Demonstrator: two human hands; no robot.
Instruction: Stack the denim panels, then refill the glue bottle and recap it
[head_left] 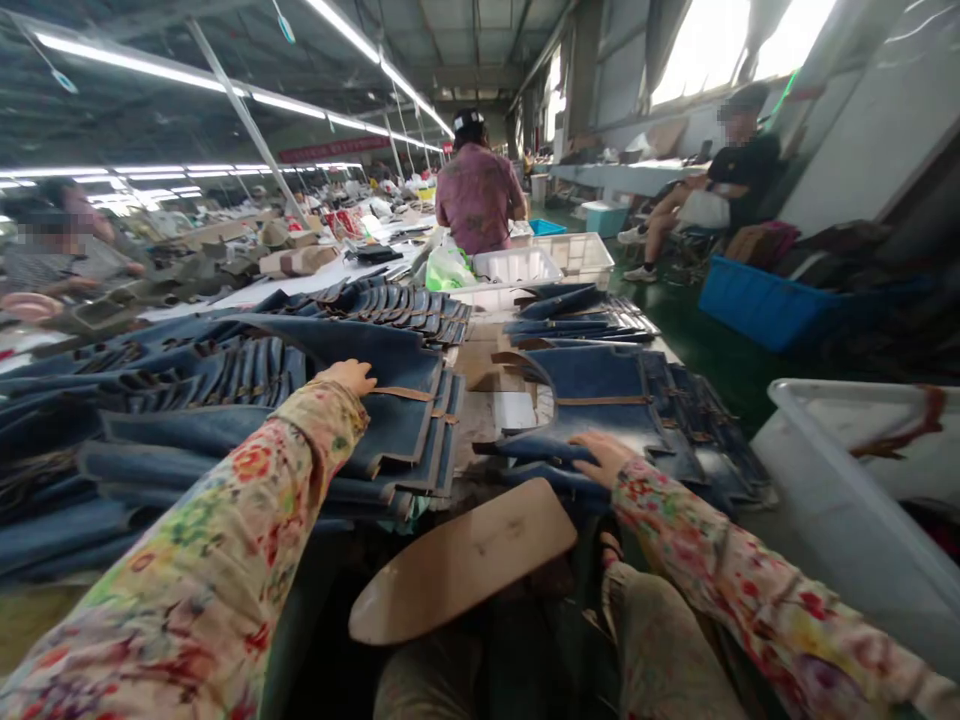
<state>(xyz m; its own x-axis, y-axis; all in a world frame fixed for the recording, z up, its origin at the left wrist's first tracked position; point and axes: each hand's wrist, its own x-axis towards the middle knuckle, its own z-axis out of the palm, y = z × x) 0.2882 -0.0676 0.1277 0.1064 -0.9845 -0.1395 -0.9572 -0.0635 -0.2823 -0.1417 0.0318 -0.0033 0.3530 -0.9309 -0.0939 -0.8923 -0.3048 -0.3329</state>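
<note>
On the left stack of dark blue, leather-like cut panels [390, 430], my left hand [349, 377] rests palm down near a thin brown strip. Its fingers lie forward over the top panel, with some fingertips out of sight. To the right, my right hand [600, 455] touches the near edge of another stack of blue panels [600, 385], fingers stretched to the left. Neither hand visibly lifts anything. A brown board [465, 565] with one rounded end stands low between my arms, above my knees.
More blue panels [240, 370] lie overlapped in rows at left. White plastic crates [517, 266] stand beyond the table. A large white bin [825, 480] is close on my right, a blue crate [765, 305] behind it. One person [480, 195] sits ahead; others sit at both sides.
</note>
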